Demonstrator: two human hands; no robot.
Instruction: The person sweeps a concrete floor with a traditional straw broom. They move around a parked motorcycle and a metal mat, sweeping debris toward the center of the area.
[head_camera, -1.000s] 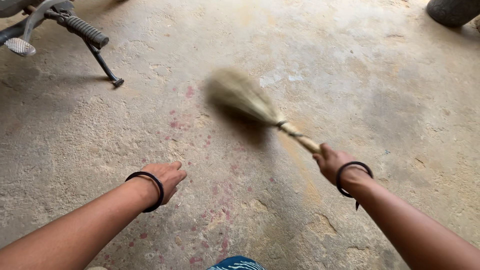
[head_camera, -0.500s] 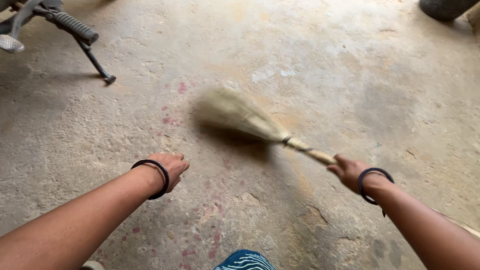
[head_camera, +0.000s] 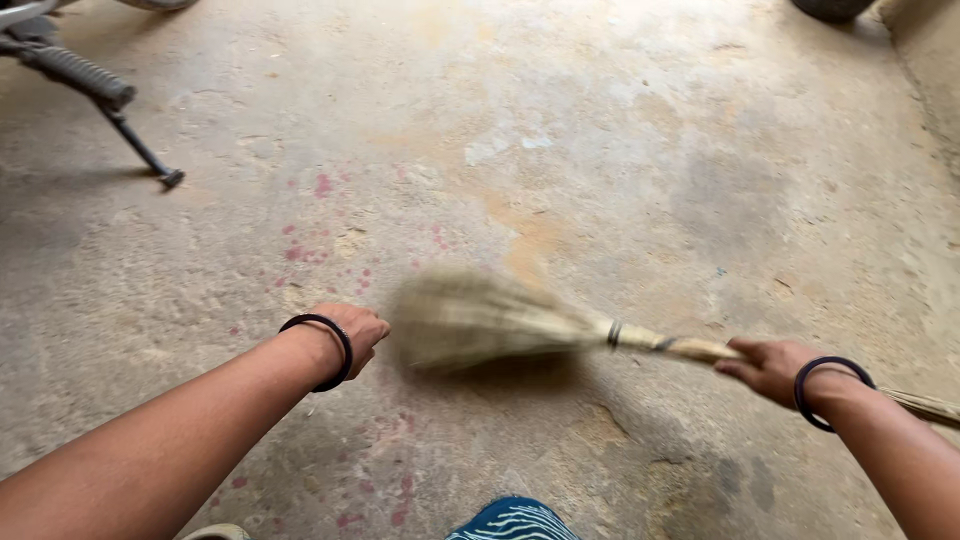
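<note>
Right hand (head_camera: 770, 368) closed around the handle of a grass broom (head_camera: 480, 320), whose blurred head lies low over the middle of the concrete floor (head_camera: 620, 170); left hand (head_camera: 352, 330), loosely curled and holding nothing, just beside the bristles; motorcycle side stand (head_camera: 140, 150) at the floor's far-left corner

straw-yellow broom (head_camera: 480, 318), black bangles (head_camera: 322, 350), pink-speckled grey floor (head_camera: 620, 150)

Left arm stretched forward from lower left, left hand (head_camera: 352, 331) hanging loose with fingers curled under, holding nothing, dark bangle (head_camera: 322, 349) on wrist. Right arm reaching in from lower right, right hand (head_camera: 772, 368) fisted around a handle, knuckles up, dark bangle (head_camera: 830, 392) on that wrist too.
</note>
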